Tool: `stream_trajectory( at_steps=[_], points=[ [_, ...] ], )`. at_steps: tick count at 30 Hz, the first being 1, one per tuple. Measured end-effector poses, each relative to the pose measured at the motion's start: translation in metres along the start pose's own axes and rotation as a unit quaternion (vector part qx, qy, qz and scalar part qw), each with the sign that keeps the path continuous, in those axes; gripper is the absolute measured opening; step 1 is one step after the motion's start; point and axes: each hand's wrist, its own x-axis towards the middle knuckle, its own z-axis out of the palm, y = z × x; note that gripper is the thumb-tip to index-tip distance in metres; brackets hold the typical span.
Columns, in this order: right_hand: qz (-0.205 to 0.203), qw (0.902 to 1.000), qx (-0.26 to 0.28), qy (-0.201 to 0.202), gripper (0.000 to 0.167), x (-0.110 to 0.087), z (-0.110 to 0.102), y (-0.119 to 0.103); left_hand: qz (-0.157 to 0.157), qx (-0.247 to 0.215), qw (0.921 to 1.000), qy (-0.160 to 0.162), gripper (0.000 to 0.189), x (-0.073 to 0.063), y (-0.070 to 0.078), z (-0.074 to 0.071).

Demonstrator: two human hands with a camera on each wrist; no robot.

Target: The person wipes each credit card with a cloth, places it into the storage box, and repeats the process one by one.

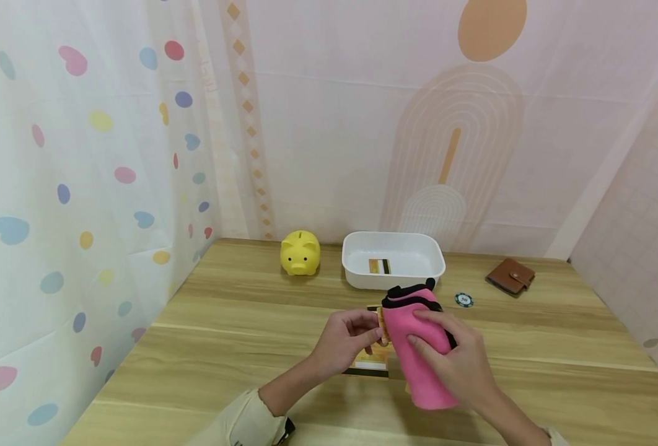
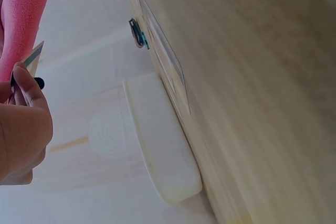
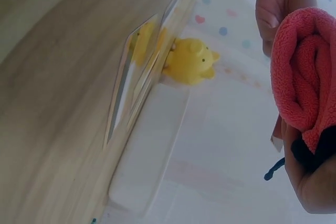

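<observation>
My right hand (image 1: 460, 356) grips a pink plush pouch (image 1: 418, 353) with black trim, held tilted over the table. In the right wrist view its fuzzy pink folds (image 3: 299, 77) face the camera, and a black cord (image 3: 274, 169) hangs out near my fingers. Thumb and fingers of my left hand (image 1: 342, 341) pinch a gold card (image 1: 383, 327) at the pouch's left side. A dark stripe crosses that card (image 2: 34, 56) in the left wrist view. Below the hands, gold cards with black stripes (image 1: 369, 367) lie on the table, partly hidden by the pouch.
A white tray (image 1: 393, 282) stands at the back with a striped card (image 1: 379, 266) inside it. Left of the tray sits a yellow piggy bank (image 1: 300, 255). To the right lie a poker chip (image 1: 464, 300) and a brown wallet (image 1: 510, 276). Patterned curtains surround the wooden table (image 1: 223, 347).
</observation>
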Motion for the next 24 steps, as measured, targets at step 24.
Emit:
stream_trajectory(
  at_steps=[24],
  points=[
    [0.052,0.9986,0.004,-0.003,0.042,0.003,-0.010,0.012,-0.003,0.010,0.9999,0.011,0.015,0.002,-0.002,-0.003]
  ],
)
